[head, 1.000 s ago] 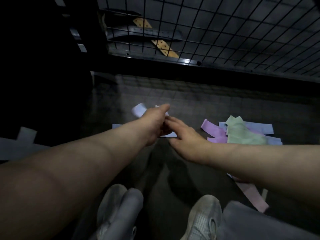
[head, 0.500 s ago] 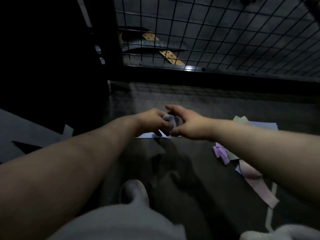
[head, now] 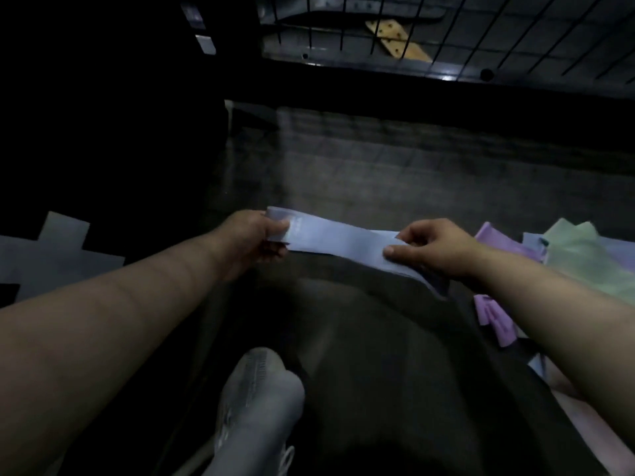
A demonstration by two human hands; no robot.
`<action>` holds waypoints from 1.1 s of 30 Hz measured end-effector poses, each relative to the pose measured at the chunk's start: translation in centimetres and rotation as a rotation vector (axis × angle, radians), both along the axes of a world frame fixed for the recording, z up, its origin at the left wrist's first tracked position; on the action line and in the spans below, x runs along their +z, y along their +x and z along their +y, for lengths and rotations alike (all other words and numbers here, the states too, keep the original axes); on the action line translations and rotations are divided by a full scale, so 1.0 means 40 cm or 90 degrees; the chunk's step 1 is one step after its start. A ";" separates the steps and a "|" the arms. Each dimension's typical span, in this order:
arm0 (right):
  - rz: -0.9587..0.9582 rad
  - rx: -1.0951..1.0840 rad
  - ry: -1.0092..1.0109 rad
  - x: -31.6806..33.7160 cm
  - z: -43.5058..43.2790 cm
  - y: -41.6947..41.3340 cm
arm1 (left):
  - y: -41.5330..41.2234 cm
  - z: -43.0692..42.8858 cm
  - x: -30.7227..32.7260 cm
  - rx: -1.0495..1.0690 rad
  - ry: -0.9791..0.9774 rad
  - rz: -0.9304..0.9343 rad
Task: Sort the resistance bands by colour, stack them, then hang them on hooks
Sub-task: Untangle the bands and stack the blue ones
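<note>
2 hands pinch a blue band [head: 338,240] flat between them: left grip [head: 256,237], right grip [head: 434,247].

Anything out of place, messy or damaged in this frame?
Only the heap on the floor at right: purple bands and a green band lie crumpled and overlapping, colours mixed, not yet sorted. The blue band held between the left hand and right hand looks flat and undamaged.
</note>
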State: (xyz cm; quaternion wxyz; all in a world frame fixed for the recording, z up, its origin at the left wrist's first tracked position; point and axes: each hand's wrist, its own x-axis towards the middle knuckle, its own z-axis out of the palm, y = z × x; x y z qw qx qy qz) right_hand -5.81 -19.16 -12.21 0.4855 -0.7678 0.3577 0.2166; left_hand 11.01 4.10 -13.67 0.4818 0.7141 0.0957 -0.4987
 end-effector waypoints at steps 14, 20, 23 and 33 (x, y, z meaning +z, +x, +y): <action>0.031 -0.233 0.071 -0.085 -0.019 -0.056 | -0.038 0.027 -0.088 0.123 0.097 -0.072; -0.003 -0.273 -0.076 -0.123 0.004 -0.030 | -0.022 0.029 -0.135 0.084 0.141 -0.204; 0.028 -0.290 -0.115 -0.157 0.018 -0.035 | -0.027 0.030 -0.153 0.078 0.165 -0.235; -0.053 -0.328 -0.204 -0.176 0.019 -0.032 | -0.004 0.018 -0.163 0.088 0.220 -0.353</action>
